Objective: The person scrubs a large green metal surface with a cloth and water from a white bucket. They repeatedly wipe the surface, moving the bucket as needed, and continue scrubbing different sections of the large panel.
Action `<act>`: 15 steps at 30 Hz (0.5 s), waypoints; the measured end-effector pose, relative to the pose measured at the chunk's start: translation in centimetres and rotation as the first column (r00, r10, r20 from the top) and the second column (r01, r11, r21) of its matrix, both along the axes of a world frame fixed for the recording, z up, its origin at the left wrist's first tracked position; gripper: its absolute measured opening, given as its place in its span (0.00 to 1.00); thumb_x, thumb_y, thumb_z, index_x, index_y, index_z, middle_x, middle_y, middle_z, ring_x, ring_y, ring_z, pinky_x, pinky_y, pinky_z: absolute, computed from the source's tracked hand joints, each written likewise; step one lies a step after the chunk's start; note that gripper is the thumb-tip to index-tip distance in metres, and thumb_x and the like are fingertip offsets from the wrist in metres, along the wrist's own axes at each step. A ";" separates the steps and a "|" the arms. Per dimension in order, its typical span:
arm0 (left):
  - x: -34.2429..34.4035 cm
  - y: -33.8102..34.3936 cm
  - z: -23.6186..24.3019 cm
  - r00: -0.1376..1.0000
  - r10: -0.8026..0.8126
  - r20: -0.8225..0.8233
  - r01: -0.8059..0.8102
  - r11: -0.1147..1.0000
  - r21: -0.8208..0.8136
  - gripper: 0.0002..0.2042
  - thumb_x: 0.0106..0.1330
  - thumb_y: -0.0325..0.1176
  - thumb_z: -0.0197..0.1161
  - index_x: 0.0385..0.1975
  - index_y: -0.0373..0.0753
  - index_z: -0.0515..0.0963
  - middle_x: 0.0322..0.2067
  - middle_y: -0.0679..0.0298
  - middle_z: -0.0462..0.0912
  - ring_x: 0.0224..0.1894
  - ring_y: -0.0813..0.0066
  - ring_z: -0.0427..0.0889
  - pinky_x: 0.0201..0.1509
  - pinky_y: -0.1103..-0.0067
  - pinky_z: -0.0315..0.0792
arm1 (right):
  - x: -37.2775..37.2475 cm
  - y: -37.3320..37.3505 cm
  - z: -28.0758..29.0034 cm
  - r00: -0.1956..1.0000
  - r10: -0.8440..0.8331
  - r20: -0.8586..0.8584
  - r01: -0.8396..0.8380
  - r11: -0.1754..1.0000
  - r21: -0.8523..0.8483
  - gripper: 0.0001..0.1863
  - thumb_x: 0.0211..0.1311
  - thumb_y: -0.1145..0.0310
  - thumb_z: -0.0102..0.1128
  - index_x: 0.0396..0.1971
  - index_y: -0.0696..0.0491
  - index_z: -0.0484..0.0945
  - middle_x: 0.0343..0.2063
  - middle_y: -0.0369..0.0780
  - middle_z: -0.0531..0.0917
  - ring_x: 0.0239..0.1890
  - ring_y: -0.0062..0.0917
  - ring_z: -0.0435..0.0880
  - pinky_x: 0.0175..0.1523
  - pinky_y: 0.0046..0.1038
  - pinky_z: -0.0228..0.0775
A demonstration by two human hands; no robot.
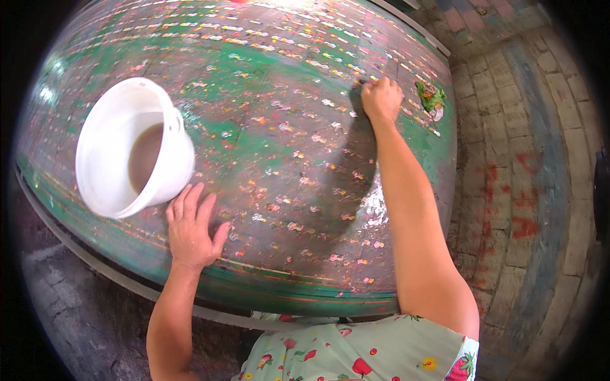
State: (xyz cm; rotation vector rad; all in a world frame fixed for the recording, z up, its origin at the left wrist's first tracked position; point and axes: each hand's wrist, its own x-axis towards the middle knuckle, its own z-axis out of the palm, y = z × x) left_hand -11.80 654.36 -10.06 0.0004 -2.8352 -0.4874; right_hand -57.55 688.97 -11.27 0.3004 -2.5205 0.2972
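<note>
My left hand [196, 228] lies palm down on a paint-specked green and brown table [257, 152], with its fingers spread. Its fingertips are close to the base of a white plastic bucket [181, 149] holding some cloudy brownish liquid [145, 159]. Stretched out across the table, my right hand [382, 100] is closed, with its knuckles up and pressed near the surface. A small dark bit shows at its fingers, but what they grip is hidden.
Right of my right hand, a crumpled green and orange scrap [432, 96] lies near the table's right edge. Small dabs of coloured paint cover the tabletop, many in rows. Beyond the right edge is a block-paved floor [508, 140] with red marks and a blue-grey stripe.
</note>
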 end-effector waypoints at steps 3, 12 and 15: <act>0.1 0.0 -0.2 1.000 0.020 -0.019 -0.020 1.000 0.000 0.33 0.67 0.47 0.77 0.70 0.38 0.82 0.78 0.50 0.74 0.81 0.41 0.69 0.82 0.45 0.62 | 1.1 -11.3 -1.2 0.981 0.185 0.058 -0.184 0.983 -0.017 0.14 0.67 0.59 0.69 0.35 0.56 0.92 0.41 0.55 0.93 0.51 0.53 0.92 0.60 0.55 0.86; 0.3 0.2 -0.1 0.999 0.022 -0.040 -0.021 1.000 0.016 0.33 0.70 0.49 0.77 0.70 0.37 0.83 0.77 0.50 0.75 0.81 0.42 0.70 0.83 0.45 0.62 | 13.8 -7.4 1.0 0.680 0.731 0.061 -0.732 0.681 0.006 0.06 0.63 0.66 0.73 0.32 0.51 0.84 0.40 0.47 0.86 0.49 0.48 0.87 0.58 0.51 0.80; 0.2 0.1 -0.5 0.997 0.014 -0.069 -0.012 0.999 0.039 0.30 0.72 0.47 0.75 0.69 0.37 0.83 0.75 0.49 0.76 0.80 0.41 0.70 0.82 0.44 0.63 | 9.1 -6.5 1.5 0.940 0.340 -0.004 -0.339 0.938 0.076 0.06 0.63 0.65 0.71 0.32 0.51 0.87 0.38 0.48 0.88 0.48 0.50 0.89 0.58 0.53 0.82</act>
